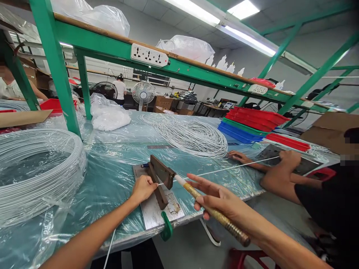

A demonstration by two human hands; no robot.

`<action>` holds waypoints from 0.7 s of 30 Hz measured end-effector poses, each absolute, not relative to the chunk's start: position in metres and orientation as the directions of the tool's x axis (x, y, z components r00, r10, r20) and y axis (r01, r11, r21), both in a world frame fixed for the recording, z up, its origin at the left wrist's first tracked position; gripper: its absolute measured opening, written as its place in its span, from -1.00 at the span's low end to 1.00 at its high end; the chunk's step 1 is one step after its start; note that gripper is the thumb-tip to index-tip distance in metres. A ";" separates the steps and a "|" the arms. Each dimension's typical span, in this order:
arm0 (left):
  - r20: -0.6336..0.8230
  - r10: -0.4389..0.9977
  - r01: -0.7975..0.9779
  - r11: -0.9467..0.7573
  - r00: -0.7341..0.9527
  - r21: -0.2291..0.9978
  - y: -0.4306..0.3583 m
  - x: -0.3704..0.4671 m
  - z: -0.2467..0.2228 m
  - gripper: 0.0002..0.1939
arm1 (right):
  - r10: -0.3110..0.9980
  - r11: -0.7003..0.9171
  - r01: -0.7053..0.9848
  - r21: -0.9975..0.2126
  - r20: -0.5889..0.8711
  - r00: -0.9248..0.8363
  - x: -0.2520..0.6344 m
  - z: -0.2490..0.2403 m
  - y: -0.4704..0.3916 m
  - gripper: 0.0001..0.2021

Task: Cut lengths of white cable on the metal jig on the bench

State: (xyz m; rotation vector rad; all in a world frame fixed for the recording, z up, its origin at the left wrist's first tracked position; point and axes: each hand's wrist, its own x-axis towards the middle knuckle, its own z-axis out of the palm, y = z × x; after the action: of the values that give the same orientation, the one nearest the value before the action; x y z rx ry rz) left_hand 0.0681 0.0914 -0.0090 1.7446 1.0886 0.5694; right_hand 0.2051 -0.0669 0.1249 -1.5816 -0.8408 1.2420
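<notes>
A: Cable's look and place?
B: Thin white cable [224, 169], taut, ran from the dark metal jig [160, 175] at the bench's near edge rightward to a co-worker's hand [288, 158].
A: Hands?
B: Left hand [143, 188] pinched the cable end against the jig. Right hand [215, 198] gripped a brass-coloured handle [215, 215], white tip touching the jig.
A: Nearby?
B: White wire coil [193, 137] lay behind on plastic sheeting.

Co-worker's forearm [276, 179] right — wire coil [39, 168] left

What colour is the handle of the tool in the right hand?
Golden brown, with a white tip; the tool lies across the right hand in the head view.
</notes>
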 end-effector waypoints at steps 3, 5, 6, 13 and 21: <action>-0.077 0.877 0.451 -0.168 0.475 0.876 0.091 0.068 -0.007 -0.73 | 0.862 -0.421 -0.052 -0.906 -0.417 0.286 0.196 0.115 -0.076 -0.27; -0.074 0.878 0.464 -0.177 0.473 0.868 0.091 0.068 -0.007 -0.73 | 0.844 -0.460 -0.079 -0.884 -0.463 0.270 0.191 0.107 -0.079 -0.38; -0.075 0.878 0.469 -0.179 0.474 0.865 0.091 0.068 -0.008 -0.73 | 0.838 -0.479 -0.084 -0.874 -0.484 0.252 0.189 0.103 -0.079 -0.47; -0.072 0.874 0.466 -0.185 0.480 0.865 0.094 0.070 -0.013 -0.75 | 0.889 -0.444 0.164 -0.881 -0.409 0.208 0.183 0.091 -0.079 -0.66; -0.059 0.862 0.371 -0.155 0.504 0.916 0.093 0.068 -0.017 -0.70 | 0.895 -0.296 0.304 -0.905 -0.153 0.418 0.179 0.022 -0.099 -0.47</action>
State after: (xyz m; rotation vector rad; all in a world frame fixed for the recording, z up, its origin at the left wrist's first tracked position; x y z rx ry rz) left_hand 0.0683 0.0932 -0.0169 1.7433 1.0456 0.6115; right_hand 0.1786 -0.0992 0.0216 -1.8157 -1.0315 0.8680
